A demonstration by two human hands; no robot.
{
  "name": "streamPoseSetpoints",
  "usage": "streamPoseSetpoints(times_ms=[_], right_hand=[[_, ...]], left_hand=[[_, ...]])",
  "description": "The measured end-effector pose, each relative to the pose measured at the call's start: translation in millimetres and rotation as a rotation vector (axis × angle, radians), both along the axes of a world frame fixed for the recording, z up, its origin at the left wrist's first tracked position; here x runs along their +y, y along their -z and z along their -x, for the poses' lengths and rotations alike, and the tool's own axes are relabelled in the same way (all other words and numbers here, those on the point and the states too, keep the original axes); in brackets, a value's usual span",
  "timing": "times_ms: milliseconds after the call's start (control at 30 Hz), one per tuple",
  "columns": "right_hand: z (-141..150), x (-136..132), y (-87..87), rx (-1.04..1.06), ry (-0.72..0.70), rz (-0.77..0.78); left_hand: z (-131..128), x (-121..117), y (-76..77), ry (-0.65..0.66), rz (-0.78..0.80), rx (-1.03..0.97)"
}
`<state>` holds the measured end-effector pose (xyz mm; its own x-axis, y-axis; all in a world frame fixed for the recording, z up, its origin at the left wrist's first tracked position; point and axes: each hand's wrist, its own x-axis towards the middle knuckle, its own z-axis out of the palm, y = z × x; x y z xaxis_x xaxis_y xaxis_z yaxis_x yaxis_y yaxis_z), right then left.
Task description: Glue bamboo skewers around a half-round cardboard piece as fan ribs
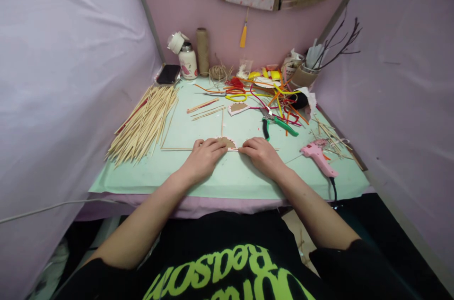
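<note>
In the head view, the left hand (208, 154) is resting, fingers close together, over the left part of the half-round cardboard piece (229, 142), and the right hand (261, 152) is holding its fingertips gathered by the right corner; whether either is truly pinching, I cannot tell. The cardboard is lying between the hands on the table cover (198, 185), its straight edge running along a long thin stick (175, 149). Ideally both hands should be pressing evenly, aligning edge and stick without bending either.

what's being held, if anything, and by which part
Brown half-round cardboard piece: left hand at its lower left, right hand at its lower-right corner; grip or press unclear.
</note>
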<state>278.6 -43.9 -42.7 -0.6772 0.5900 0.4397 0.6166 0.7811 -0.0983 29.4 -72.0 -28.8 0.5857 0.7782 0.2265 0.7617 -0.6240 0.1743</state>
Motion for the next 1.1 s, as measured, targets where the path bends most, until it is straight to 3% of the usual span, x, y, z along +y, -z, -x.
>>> streamPoseSetpoints(times_ms=[333, 633, 900, 1100], right_hand=[[0.1, -0.4, 1.3, -0.009, 0.012, -0.008], [1.7, -6.5, -2.3, 0.122, 0.035, -0.03], [-2.7, -8.2, -3.7, 0.225, 0.059, -0.066], [-3.0, -8.7, -4.0, 0.222, 0.06, -0.026]], left_hand=[[-0.8, -0.2, -1.1, 0.003, -0.01, -0.004], [-0.9, -3.6, -0.6, 0.0, -0.053, 0.007], [-8.9, 12.2, -16.8, 0.114, -0.123, 0.069], [-9.5, 18.2, -12.6, 0.154, -0.112, 0.073]])
